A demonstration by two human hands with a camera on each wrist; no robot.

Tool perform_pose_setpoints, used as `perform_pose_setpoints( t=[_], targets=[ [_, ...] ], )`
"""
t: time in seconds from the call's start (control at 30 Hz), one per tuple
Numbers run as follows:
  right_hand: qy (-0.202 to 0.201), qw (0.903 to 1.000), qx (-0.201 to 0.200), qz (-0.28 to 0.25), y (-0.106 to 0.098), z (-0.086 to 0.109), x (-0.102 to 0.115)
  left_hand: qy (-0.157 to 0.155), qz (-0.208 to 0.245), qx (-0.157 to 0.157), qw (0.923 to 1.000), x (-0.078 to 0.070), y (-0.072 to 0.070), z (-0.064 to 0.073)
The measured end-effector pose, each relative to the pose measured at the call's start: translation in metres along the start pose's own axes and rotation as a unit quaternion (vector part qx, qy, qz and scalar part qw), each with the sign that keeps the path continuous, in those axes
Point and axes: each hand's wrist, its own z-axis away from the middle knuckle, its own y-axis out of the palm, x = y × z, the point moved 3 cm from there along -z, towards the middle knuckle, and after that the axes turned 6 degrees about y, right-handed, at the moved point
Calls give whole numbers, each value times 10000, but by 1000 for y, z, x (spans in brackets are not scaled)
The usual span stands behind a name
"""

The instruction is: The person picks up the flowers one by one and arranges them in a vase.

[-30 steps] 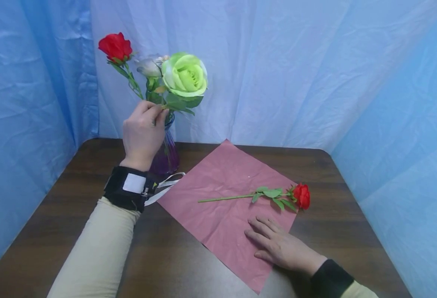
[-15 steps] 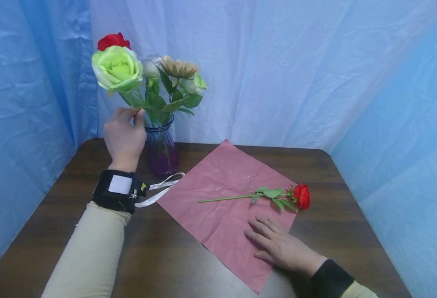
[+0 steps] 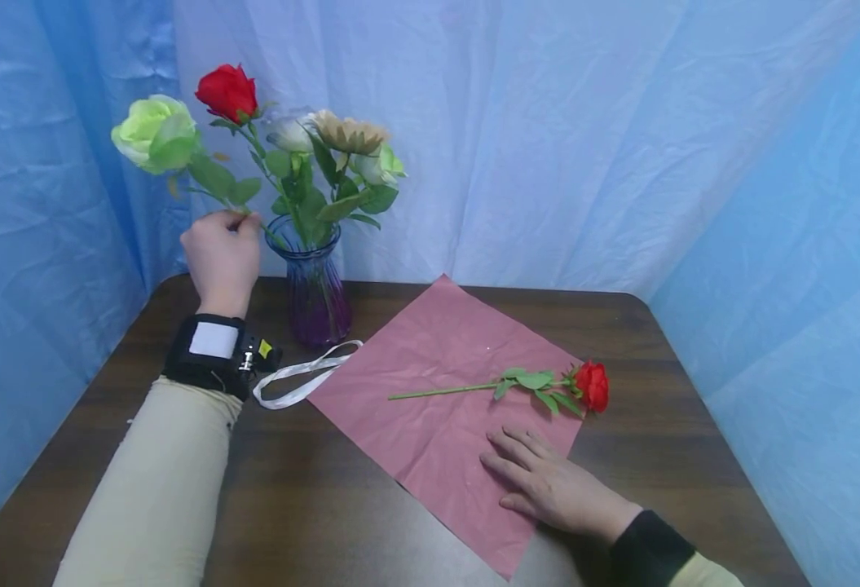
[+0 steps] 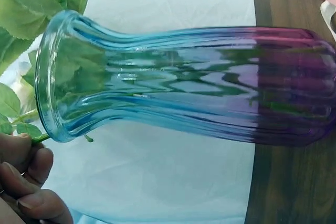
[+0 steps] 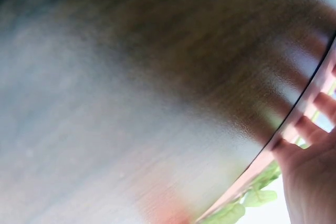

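Observation:
My left hand (image 3: pixel 222 253) pinches the stem of a pale green rose (image 3: pixel 154 134), left of the glass vase (image 3: pixel 317 297). The rose's head leans out to the left. In the left wrist view, my left hand (image 4: pixel 26 182) is beside the vase (image 4: pixel 178 77), and a stem tip shows just past the rim; whether it is inside or outside the glass I cannot tell. My right hand (image 3: pixel 557 489) rests with fingers extended on a pink paper sheet (image 3: pixel 430 440). Above those fingers a red rose (image 3: pixel 591 386) lies across the sheet.
The vase also bears a red rose (image 3: pixel 227 94), a beige flower (image 3: pixel 349 133) and whitish blooms. A white ribbon (image 3: pixel 290 397) loops out beside the sheet's left corner. Blue cloth (image 3: pixel 547 147) hangs behind the brown table (image 3: pixel 327 505).
My left hand has carried the green rose leftward, from in front of the vase's blooms to left of the vase's red rose. My right hand and the lying rose have stayed put.

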Motion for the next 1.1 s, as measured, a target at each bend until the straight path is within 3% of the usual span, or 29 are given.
perform_pose_setpoints(
  t=[0.23, 0.43, 0.6, 1.1],
  targets=[
    [54, 10000, 53, 12, -1, -1, 2, -250, -368, 720, 9964, 5, 3, -16],
    [8, 10000, 2, 3, 0, -2, 3, -115, -738, 1110, 9910, 7, 11, -27],
    [-4, 10000, -11, 23, -1, -3, 3, -84, -889, 1243, 9882, 5, 15, -32],
    [111, 9997, 204, -33, -3, -5, 3, -91, -945, 1183, 9884, 10, 17, -32]
  ],
)
